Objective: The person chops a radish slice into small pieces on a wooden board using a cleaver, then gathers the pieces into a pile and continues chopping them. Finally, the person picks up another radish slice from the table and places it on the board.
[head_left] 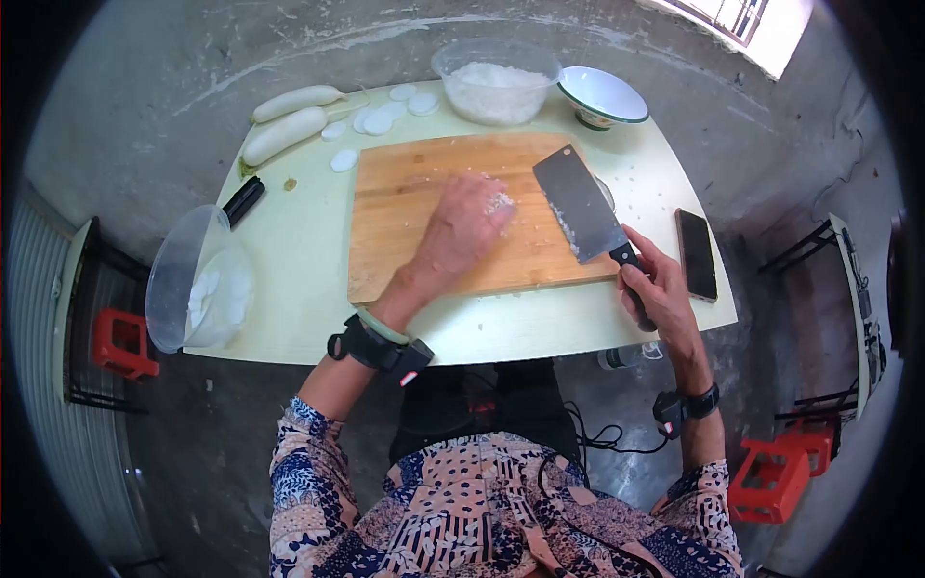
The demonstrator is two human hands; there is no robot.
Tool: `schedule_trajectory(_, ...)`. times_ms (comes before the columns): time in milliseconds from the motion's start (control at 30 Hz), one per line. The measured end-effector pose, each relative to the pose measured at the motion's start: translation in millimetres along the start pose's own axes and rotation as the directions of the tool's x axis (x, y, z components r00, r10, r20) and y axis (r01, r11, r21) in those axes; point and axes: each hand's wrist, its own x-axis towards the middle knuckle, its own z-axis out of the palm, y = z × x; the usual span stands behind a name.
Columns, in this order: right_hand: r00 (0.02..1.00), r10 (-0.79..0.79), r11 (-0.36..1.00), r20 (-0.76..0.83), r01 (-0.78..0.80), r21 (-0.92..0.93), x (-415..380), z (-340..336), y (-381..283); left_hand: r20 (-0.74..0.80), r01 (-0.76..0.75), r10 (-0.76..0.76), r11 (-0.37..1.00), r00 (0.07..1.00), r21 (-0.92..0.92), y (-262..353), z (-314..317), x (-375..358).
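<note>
My right hand (657, 289) grips the black handle of a cleaver (580, 207). The blade lies flat over the right side of the wooden cutting board (405, 217), with white bits stuck along its edge. Above the board's middle is my left hand (467, 226), slightly blurred, its fingers curled in around a small clump of chopped white radish (499, 202). Fine white crumbs are scattered on the board near it.
Behind the board stand a clear plastic bowl (496, 96) of chopped white pieces and a white bowl (604, 96). Whole white radishes (286, 135), radish slices (379, 121) and a black object (243, 201) lie left. A clear bowl (178, 289) overhangs the left edge; a phone (696, 255) lies right.
</note>
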Motion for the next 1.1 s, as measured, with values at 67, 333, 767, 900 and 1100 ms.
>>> schedule_trajectory(67, 0.998, 0.018, 0.998, 0.064, -0.022, 0.056, 1.0, 5.5, 4.2, 0.023, -0.004, 0.003, 1.0, 1.0, 0.017, 21.1, 7.7, -4.7)
schedule_trajectory(333, 0.988, -0.043, 0.998, 0.15, 0.035, 0.054, 13.0, 61.4, -16.2, 0.019, 0.053, -0.056, 0.992, 0.998, 0.112, 18.5, -4.8, -5.4)
schedule_trajectory(767, 0.776, -0.556, 0.547, 0.297, 0.611, -0.572, 89.6, 69.3, -51.4, -0.236, 0.553, -0.654, 0.743, 0.719, -0.375, -52.8, -51.5, 23.8)
schedule_trajectory(900, 0.801, -0.483, 0.563, 0.354, 0.594, -0.575, 97.7, 68.9, -57.6, -0.311, 0.563, -0.719, 0.686, 0.622, -0.46, -46.7, -48.7, 26.0)
schedule_trajectory(1100, 0.772, -0.504, 0.594, 0.387, 0.636, -0.493, 111.6, 77.1, -55.5, -0.437, 0.458, -0.703, 0.703, 0.561, -0.544, -45.8, -50.1, 18.7)
